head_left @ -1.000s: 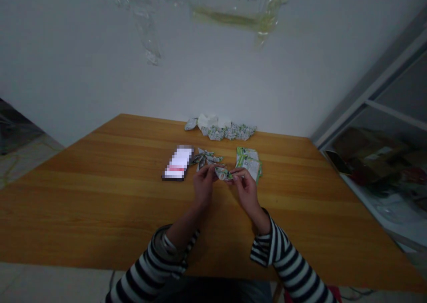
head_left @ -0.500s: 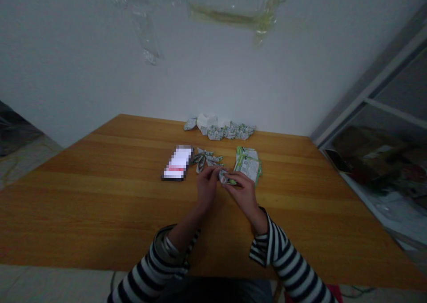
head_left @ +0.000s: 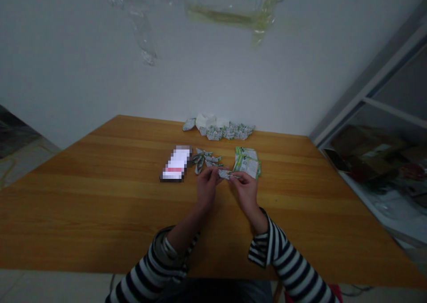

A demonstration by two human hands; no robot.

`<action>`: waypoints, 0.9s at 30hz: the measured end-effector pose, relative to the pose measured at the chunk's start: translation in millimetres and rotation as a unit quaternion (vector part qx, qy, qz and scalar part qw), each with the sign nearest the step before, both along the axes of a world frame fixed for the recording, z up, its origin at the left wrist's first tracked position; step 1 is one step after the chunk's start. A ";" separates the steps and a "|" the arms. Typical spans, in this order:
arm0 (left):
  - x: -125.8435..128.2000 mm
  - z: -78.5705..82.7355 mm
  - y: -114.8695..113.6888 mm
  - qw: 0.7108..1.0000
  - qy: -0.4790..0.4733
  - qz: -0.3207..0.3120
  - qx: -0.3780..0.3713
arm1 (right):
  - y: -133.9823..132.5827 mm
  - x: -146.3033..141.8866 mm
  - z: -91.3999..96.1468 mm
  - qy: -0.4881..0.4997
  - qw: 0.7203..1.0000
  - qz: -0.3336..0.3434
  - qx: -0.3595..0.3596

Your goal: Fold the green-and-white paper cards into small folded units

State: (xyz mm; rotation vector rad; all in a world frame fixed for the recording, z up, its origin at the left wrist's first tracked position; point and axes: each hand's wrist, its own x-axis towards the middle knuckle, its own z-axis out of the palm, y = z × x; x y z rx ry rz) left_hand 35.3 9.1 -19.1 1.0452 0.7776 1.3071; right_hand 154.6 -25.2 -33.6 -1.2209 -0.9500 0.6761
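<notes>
Folded wrapper strip, long axis L–R across body, spans gap betw. hands; L hand & R hand both closed, pinching its ends.

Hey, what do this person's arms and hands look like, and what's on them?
Both arms wear long sleeves with bold black and white horizontal stripes, reaching to the wrists: the left sleeve and the right sleeve. The left hand and the right hand are bare, with no gloves or cables, and no rings or markings that can be made out.
</notes>
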 end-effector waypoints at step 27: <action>-26.2 0.7 21.2 0.847 0.371 -0.053 0.378 | -2.0 41.2 12.0 -0.086 0.982 0.167 -0.010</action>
